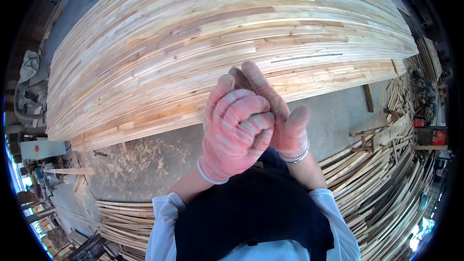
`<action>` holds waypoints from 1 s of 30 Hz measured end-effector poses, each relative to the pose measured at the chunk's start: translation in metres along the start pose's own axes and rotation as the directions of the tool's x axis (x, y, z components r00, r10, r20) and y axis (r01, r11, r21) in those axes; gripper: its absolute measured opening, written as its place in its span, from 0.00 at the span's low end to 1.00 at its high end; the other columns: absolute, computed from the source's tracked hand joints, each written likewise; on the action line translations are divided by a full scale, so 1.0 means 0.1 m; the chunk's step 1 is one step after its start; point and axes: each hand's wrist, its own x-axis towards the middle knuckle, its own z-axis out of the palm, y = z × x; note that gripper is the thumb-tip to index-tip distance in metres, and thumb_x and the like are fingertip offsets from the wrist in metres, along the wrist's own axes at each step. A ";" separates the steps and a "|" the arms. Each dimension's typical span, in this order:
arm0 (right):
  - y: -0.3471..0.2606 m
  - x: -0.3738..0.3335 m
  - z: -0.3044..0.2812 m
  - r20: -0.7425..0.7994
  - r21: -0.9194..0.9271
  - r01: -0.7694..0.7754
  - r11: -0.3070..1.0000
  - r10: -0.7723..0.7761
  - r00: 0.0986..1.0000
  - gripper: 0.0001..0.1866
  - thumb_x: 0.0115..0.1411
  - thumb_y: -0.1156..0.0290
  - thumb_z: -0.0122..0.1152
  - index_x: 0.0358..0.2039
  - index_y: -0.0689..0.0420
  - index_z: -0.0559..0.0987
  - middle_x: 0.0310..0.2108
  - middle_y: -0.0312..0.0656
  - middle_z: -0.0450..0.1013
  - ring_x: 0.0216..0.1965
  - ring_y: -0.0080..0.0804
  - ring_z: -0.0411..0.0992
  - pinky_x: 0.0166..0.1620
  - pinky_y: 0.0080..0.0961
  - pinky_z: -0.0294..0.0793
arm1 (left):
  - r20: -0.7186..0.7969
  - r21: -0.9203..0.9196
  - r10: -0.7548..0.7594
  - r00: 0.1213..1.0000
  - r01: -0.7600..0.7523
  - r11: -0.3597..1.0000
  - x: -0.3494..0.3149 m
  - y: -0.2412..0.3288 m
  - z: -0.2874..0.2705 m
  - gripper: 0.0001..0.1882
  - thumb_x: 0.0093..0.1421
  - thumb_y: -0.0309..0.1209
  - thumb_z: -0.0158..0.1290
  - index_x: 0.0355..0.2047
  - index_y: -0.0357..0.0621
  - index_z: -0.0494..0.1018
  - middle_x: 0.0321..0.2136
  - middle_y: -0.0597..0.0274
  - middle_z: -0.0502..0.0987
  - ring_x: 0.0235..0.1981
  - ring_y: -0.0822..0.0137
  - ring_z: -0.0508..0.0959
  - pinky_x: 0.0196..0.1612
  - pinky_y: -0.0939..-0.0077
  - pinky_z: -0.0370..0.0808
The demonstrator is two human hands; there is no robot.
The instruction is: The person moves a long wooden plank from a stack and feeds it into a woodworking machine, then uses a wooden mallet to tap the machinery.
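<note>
Both of my hands wear pink and off-white knitted work gloves and meet in front of my chest. My left hand [234, 137] is closed, its fingers curled over and pressed against the other palm. Whether anything lies inside that grip is hidden. My right hand [280, 118] stands upright beside it, fingers stretched up and thumb apart, with a bracelet at the wrist. Beyond the hands spreads a wide stack of pale wooden strips [193, 43], laid side by side; neither hand visibly touches it.
Wood shavings [145, 164] litter the grey floor at left. Long thin wood strips [377, 188] lie piled at my right, and more strips [125, 222] lie at lower left. A light grey control box [43, 149] stands at the left edge. A small wooden trestle [368, 137] is at right.
</note>
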 end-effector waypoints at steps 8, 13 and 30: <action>0.05 0.01 0.04 -0.080 0.152 -0.035 0.988 0.047 0.996 0.60 0.51 0.20 0.36 0.70 0.57 0.45 0.68 0.49 0.50 0.68 0.41 0.49 0.67 0.39 0.46 | -0.001 -0.564 -0.288 0.958 0.237 0.791 -0.12 -0.16 -0.07 0.10 0.47 0.25 0.61 0.30 0.48 0.73 0.35 0.63 0.74 0.40 0.59 0.75 0.58 0.54 0.64; 0.21 0.05 -0.23 -0.083 0.228 -0.007 0.974 0.027 0.996 0.53 0.57 0.27 0.38 0.69 0.59 0.48 0.66 0.49 0.54 0.65 0.41 0.54 0.67 0.41 0.48 | 0.040 -0.160 -0.263 0.964 0.266 0.951 -0.21 -0.42 -0.25 0.12 0.46 0.24 0.62 0.30 0.47 0.72 0.34 0.63 0.75 0.40 0.60 0.76 0.59 0.52 0.63; -0.18 -0.78 -1.64 -0.798 -0.554 -0.811 0.186 0.158 0.581 0.29 0.59 0.47 0.58 0.55 0.51 0.72 0.44 0.42 0.76 0.44 0.34 0.75 0.48 0.28 0.73 | 0.614 0.419 -0.694 0.376 0.590 0.690 -1.52 -1.40 0.22 0.14 0.54 0.37 0.55 0.42 0.52 0.77 0.34 0.55 0.80 0.38 0.55 0.79 0.43 0.62 0.75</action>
